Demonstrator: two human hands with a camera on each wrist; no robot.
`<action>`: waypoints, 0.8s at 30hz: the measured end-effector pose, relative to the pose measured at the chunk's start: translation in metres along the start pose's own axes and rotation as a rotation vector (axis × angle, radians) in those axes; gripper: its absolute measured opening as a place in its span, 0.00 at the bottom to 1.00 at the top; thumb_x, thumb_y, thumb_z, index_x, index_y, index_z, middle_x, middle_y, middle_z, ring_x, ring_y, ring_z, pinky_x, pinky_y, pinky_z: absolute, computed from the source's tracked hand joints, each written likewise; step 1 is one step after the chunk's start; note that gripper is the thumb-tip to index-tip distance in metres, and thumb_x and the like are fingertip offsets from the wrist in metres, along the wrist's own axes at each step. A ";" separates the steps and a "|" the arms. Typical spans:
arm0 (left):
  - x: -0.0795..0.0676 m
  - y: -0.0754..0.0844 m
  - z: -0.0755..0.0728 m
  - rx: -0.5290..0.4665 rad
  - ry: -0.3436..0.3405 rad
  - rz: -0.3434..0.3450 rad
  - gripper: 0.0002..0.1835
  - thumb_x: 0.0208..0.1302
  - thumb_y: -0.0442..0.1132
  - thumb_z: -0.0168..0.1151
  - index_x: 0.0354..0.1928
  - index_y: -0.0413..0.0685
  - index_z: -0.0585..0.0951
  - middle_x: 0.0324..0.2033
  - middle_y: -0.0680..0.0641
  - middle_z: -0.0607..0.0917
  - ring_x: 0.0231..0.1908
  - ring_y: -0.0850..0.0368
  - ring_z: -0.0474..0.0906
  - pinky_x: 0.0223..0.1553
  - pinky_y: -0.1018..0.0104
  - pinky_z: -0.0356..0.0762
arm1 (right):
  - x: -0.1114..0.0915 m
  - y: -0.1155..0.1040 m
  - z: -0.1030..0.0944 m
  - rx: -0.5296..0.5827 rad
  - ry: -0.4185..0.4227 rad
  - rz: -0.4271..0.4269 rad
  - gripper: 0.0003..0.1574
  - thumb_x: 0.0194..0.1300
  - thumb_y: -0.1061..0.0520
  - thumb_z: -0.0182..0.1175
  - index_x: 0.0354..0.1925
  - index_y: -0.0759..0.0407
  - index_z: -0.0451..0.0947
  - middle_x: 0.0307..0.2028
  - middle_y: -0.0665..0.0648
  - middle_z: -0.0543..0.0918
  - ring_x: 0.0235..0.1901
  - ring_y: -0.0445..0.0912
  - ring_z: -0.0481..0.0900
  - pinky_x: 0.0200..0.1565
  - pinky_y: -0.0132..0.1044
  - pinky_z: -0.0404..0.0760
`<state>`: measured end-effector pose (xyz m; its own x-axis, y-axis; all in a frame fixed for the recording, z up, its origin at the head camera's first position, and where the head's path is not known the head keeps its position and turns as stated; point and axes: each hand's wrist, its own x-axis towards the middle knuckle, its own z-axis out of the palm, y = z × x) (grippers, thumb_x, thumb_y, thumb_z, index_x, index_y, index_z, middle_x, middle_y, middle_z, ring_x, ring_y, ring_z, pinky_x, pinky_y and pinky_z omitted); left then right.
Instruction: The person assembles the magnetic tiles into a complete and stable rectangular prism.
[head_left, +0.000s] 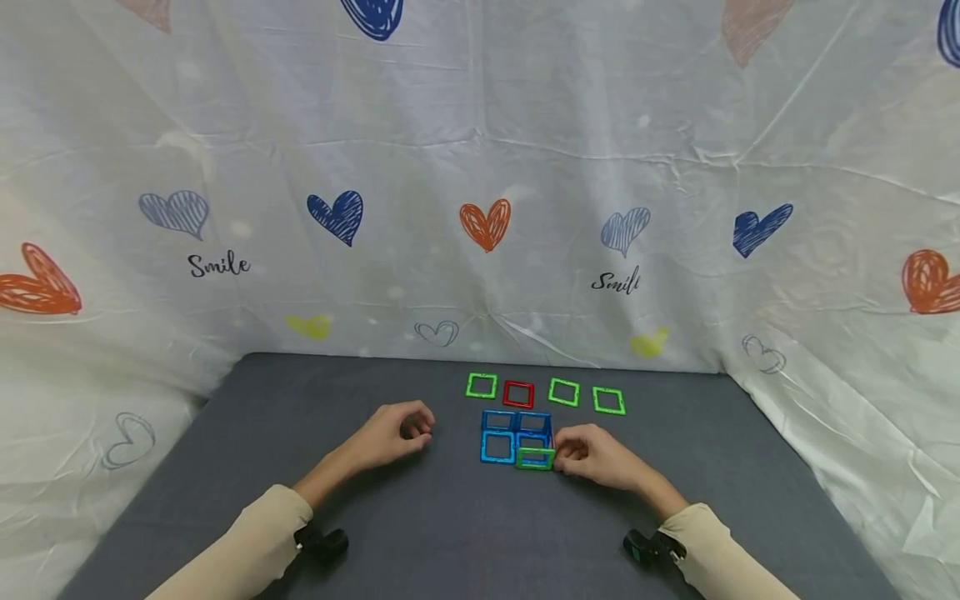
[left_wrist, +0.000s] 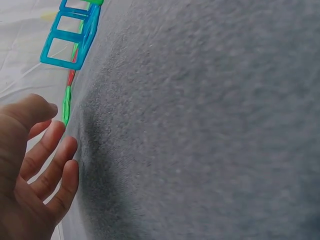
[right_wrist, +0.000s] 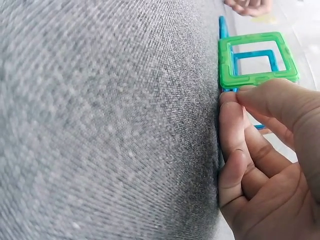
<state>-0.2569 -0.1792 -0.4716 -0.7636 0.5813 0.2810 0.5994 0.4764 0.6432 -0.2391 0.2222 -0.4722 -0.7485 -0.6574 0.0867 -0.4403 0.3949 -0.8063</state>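
My right hand [head_left: 600,457] is at the right side of a small structure of square magnetic tile frames. Its thumb and fingertips pinch at the near right corner, where a thin reddish edge shows; the fingers mostly hide that tile. A green tile [right_wrist: 250,80] stands upright along the front, beside the thumb. Blue tiles make up the rest: one lies flat at the left [head_left: 498,461], and others stand along the back [head_left: 498,412]. Left of the structure, my left hand [head_left: 390,433] hovers over the table with loosely curved fingers and nothing in them.
Behind the structure lies a row of loose tiles: a green one [head_left: 482,396], a red one [head_left: 518,406], and two more green ones [head_left: 564,403] to the right. Everything rests on a dark grey tabletop [head_left: 465,533]. A white cloth with printed hearts [head_left: 540,150] hangs behind it.
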 end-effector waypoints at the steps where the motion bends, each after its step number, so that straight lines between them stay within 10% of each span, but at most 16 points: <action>1: 0.001 -0.001 0.000 -0.002 -0.002 0.000 0.08 0.66 0.30 0.69 0.45 0.41 0.82 0.37 0.53 0.85 0.35 0.60 0.82 0.37 0.61 0.82 | 0.000 0.000 0.000 0.001 0.000 0.000 0.08 0.68 0.68 0.65 0.43 0.59 0.82 0.35 0.50 0.86 0.34 0.44 0.83 0.37 0.36 0.81; 24: 0.052 -0.008 0.003 -0.003 -0.074 -0.043 0.27 0.61 0.43 0.76 0.60 0.42 0.79 0.47 0.44 0.82 0.45 0.49 0.81 0.49 0.52 0.79 | 0.001 -0.003 -0.001 0.007 -0.003 -0.008 0.07 0.67 0.68 0.65 0.42 0.61 0.82 0.35 0.52 0.86 0.33 0.44 0.83 0.37 0.35 0.81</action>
<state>-0.3004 -0.1510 -0.4648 -0.7689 0.6076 0.1993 0.5654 0.5004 0.6557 -0.2394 0.2210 -0.4693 -0.7435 -0.6624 0.0917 -0.4429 0.3850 -0.8097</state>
